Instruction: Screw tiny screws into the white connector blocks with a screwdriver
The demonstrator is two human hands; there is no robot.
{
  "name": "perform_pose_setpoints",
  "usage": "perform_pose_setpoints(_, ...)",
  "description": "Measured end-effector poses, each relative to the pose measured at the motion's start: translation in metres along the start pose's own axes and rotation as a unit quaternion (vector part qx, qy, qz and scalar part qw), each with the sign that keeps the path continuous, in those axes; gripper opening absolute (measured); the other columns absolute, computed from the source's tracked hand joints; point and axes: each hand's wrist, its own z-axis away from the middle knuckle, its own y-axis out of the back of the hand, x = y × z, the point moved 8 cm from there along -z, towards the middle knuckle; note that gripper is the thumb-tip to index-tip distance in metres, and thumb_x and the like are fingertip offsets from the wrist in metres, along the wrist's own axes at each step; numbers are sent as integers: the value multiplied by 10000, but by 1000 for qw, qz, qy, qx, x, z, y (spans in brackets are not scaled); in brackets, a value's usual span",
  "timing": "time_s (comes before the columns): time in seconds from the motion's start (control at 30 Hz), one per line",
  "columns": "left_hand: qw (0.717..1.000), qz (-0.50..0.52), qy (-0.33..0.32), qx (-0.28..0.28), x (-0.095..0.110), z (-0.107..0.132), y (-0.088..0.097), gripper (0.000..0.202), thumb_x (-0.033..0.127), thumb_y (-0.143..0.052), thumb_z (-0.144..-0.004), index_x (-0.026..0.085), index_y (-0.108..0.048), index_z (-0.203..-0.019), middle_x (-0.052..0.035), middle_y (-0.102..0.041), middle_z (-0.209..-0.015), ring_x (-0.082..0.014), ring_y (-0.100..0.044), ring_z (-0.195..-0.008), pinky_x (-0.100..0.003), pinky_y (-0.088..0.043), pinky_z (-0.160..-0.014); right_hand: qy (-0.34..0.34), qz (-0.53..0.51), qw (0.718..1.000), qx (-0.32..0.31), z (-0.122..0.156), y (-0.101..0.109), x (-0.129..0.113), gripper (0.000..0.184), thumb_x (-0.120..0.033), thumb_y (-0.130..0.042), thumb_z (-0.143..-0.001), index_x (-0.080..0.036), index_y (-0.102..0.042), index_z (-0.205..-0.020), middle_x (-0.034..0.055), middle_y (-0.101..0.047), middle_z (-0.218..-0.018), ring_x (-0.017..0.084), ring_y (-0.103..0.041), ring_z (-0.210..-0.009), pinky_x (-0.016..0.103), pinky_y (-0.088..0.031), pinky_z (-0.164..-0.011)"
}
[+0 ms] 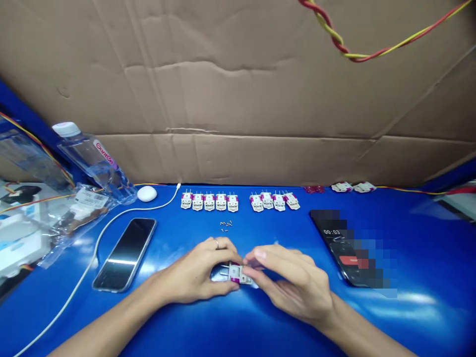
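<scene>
My left hand (197, 270), with a ring on one finger, grips a white plug body with magenta parts (238, 273) on a glossy blue table (178, 327). Two metal pins stick out of the plug toward the left. My right hand (290, 282) pinches the plug's right end with its fingertips, partly hiding that end. Beyond the hands, several tiny metal screws (226, 226) lie loose. Behind them stand two rows of several similar white-and-magenta plugs (210, 202) (273, 201), pins pointing away from me.
A black smartphone (124, 254) lies left of my hands, and a second phone showing a timer (351, 248) lies to the right. A white mouse (147, 193), plastic water bottle (92, 161) and plastic bags (80, 210) sit at left. Cardboard (238, 89) forms the back wall.
</scene>
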Motion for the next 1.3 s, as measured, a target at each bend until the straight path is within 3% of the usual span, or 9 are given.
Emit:
perform_pose_setpoints(0.2, 1000, -14, -7, -6, 0, 0, -1, 281, 256, -823, -960, 249, -753, -1233, -39, -736, -1227, -224, -690, -1162, -337, -521, -1096, -15, -19, 1000, 11, 3, 1, 5, 569, -142, -747, -1022, -242, -588, -1559, 42, -860, -944, 162, -839, -756, 216, -682, -636)
perform_pose_setpoints(0.4, 1000, -15, -19, 2, 3, -1, 1, 218, 277, -806, -977, 242, -754, -1186, -39, -744, -1211, -224, -698, -1151, -342, -526, -1094, 14, 44, 999, 18, 4, 3, 6, 675, -184, -814, -993, -238, -541, -1608, -3, -826, -799, 153, -777, -583, 204, -624, -505)
perform_pose_setpoints(0.57, 1000, -15, -22, 5, 3, -2, 0, 258, 292, -818, -968, 236, -746, -1209, -55, -747, -1239, -238, -696, -1192, -348, -527, -1095, 15, -15, 1000, -4, 7, 3, 9, 603, -157, -713, -1039, -240, -541, -1611, 112, -865, -1173, 213, -874, -925, 287, -741, -745)
perform_pose_setpoints(0.63, 1000, -16, -24, 5, 3, -2, 0, 276, 294, -828, -961, 236, -746, -1218, -53, -746, -1237, -238, -697, -1190, -345, -525, -1088, 0, -27, 1000, 0, 7, 4, 9, 589, -109, -714, -1018, -239, -571, -1575, 100, -872, -1141, 216, -876, -941, 288, -743, -779)
perform_pose_setpoints(0.8, 999, -28, -23, 3, 4, -1, 1, 217, 279, -805, -974, 238, -745, -1179, -40, -743, -1211, -225, -702, -1148, -340, -537, -1044, 26, 28, 999, 29, 2, 10, 6, 544, -192, -846, -966, -238, -638, -1466, 25, -862, -878, 173, -832, -672, 223, -690, -599)
perform_pose_setpoints(0.97, 999, -43, -24, 1, 2, -1, 0, 303, 274, -839, -945, 247, -744, -1231, -45, -741, -1250, -235, -705, -1180, -343, -538, -1056, 36, 25, 999, -1, -2, 11, 7, 525, -92, -709, -1011, -197, -607, -1515, 108, -880, -1081, 225, -880, -927, 279, -740, -758)
perform_pose_setpoints(1.03, 999, -40, -28, 2, 3, -1, 0, 309, 282, -840, -945, 246, -744, -1236, -49, -744, -1249, -238, -708, -1179, -344, -541, -1051, 35, 14, 999, -1, -1, 11, 6, 537, -78, -734, -993, -205, -622, -1503, 85, -883, -1056, 201, -878, -898, 249, -731, -772)
perform_pose_setpoints(1.17, 999, -33, -24, 7, 4, -2, 0, 225, 291, -813, -967, 238, -747, -1176, -41, -749, -1204, -225, -713, -1142, -347, -542, -1061, 30, 54, 998, 26, 0, 15, 4, 491, -196, -854, -950, -251, -688, -1410, 27, -870, -934, 180, -858, -790, 233, -713, -706)
perform_pose_setpoints(1.3, 999, -40, -25, 5, 4, -2, -1, 260, 307, -813, -966, 232, -737, -1203, -56, -741, -1247, -238, -706, -1171, -348, -544, -1062, 29, 44, 999, 7, -4, 12, 1, 392, -138, -724, -1015, -183, -680, -1402, 133, -864, -1132, 232, -863, -1026, 310, -733, -845)
